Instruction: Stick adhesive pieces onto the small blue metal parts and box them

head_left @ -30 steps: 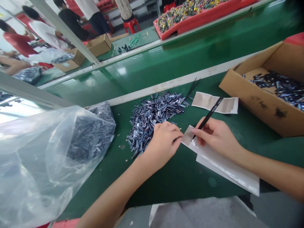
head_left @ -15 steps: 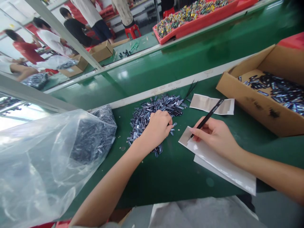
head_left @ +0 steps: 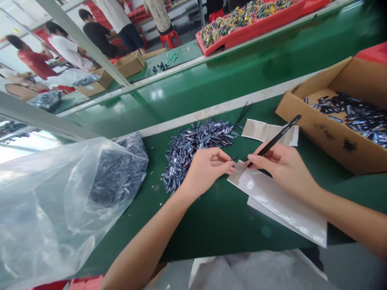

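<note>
A: What did the hands hold?
B: The left hand (head_left: pixel 205 173) pinched a small dark piece (head_left: pixel 234 158); the right hand (head_left: pixel 282 169) pinched black tweezers (head_left: pixel 279 136), near metal parts (head_left: pixel 193 147) on the counter (head_left: pixel 229 229).

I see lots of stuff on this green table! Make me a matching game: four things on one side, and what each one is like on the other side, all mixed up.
Things:
1. black tweezers
2. small shiny parts
3. clear plastic bag
4. cardboard box

What they are like:
A. brown, open at the top, with parts inside
B. see-through, with dark parts inside
C. held in the right hand
D. in a loose heap on the green mat

Right pairs: 1-C, 2-D, 3-B, 4-A
</note>
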`<state>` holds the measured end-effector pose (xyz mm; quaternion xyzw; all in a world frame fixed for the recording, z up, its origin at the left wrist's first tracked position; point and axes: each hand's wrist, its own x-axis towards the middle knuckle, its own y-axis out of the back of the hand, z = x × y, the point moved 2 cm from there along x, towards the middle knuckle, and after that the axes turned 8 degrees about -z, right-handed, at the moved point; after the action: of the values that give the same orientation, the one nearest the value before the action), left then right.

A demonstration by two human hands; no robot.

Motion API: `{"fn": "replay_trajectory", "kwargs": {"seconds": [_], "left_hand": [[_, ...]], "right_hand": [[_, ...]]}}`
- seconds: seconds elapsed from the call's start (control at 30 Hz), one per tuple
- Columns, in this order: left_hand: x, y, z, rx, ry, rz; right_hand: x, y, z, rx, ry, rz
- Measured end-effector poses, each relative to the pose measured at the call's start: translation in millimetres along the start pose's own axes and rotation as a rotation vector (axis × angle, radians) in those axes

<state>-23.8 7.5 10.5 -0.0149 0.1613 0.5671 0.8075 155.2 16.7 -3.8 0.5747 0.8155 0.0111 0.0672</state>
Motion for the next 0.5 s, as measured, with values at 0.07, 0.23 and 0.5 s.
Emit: {"fn": "replay_trajectory", "kwargs": {"seconds": [0.07, 0.23, 0.5], "left_hand": [[-3, -9.6, -9, -0.213, 0.063, -0.035], [-7, -25.3, -23, -0.39, 0.133, -0.075], [-9, -29.0, -23, -0.411, 0.134, -0.085]], "right_hand": [[0, 1, -2, 0.022, 0.003, -0.011], [-2, -1, -4, -0.011, 0.052, -0.024], [-4, -2, -5, -0.164, 0.116, -0.005]]}}
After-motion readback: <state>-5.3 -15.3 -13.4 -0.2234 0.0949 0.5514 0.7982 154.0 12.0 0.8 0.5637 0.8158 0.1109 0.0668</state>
